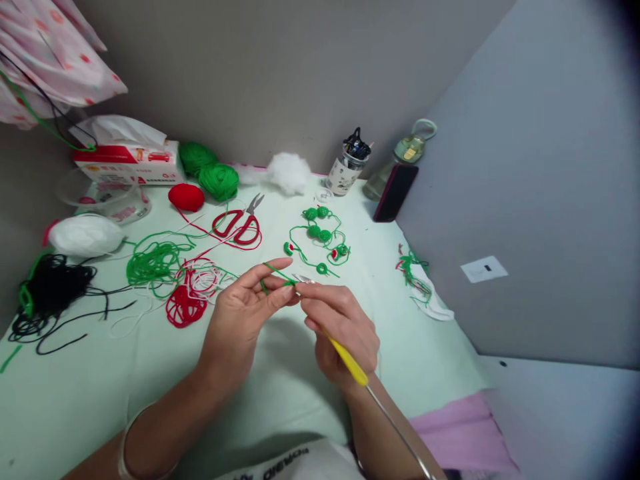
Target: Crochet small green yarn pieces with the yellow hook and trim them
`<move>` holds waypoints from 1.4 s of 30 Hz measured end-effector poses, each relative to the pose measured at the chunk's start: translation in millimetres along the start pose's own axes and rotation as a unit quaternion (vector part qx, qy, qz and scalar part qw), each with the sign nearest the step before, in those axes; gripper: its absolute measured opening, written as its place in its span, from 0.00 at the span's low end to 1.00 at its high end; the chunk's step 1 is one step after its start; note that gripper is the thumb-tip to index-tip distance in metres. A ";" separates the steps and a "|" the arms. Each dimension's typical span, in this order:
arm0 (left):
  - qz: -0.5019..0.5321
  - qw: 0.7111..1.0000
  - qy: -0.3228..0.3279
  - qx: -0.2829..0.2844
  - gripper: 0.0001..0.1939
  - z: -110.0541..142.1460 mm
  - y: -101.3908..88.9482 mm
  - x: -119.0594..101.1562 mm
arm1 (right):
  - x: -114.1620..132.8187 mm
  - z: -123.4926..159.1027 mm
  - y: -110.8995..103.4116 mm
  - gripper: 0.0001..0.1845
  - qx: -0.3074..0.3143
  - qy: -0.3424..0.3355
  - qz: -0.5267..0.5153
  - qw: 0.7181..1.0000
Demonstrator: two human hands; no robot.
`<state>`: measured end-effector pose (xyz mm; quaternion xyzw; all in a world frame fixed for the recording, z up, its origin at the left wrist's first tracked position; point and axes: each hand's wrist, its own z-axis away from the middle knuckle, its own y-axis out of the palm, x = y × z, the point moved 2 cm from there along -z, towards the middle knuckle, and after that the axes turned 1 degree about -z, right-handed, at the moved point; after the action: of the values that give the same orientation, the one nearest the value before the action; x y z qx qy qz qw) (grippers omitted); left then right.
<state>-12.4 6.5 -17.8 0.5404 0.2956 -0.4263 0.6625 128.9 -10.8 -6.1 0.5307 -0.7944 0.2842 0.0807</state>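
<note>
My left hand (245, 310) pinches a strand of green yarn (278, 275) between thumb and fingers, over the middle of the pale green table (90, 393). My right hand (340, 327) is closed round a crochet hook with a yellow handle (349, 362); its metal tip (302, 279) meets the green yarn at my left fingertips. Just beyond my hands lie several small green crocheted pieces (320, 233) joined by green thread.
Red-handled scissors (239, 223), red yarn ball (186, 197) and green yarn balls (213, 172) lie behind. Loose green (155, 261), red (184, 305) and black yarn (53, 290) lie left. A tissue box (127, 163), white stuffing (289, 172), jar (347, 172), bottle (403, 157) and phone (395, 192) stand near the wall.
</note>
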 end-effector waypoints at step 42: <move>0.000 0.997 -0.035 0.071 0.18 3.0 4.2 -9.3 | -18.9 -11.0 -0.6 0.07 -0.084 0.298 -0.260 0.915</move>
<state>-13.2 6.1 -7.3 0.5708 0.2412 -0.4648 0.6324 135.5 10.0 -5.0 0.6005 -0.5884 0.3304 0.4289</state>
